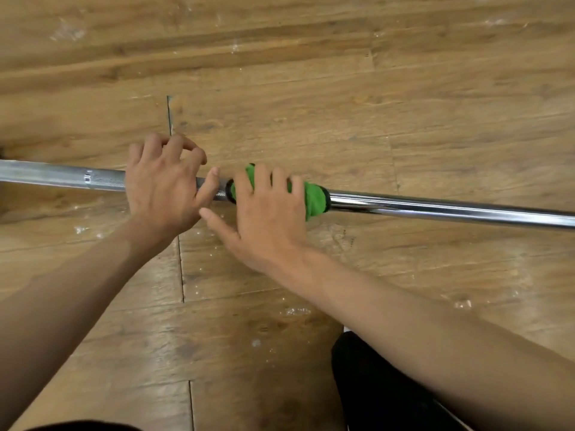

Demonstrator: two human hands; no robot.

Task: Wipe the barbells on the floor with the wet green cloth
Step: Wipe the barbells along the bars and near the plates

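A steel barbell (435,208) lies across the wooden floor from left to right, knurled on its left part and polished on its right. My left hand (161,185) sits on top of the knurled shaft, fingers curled over its far side and thumb lying along the bar. The green cloth (312,199) is wrapped around the bar at its collar. My right hand (267,209) covers the cloth, fingers curled over it and thumb spread toward my left hand.
The wooden floor (311,88) carries white scuffs and plank seams all around the bar. A dark trouser leg (373,387) shows at the bottom right, close under my right forearm.
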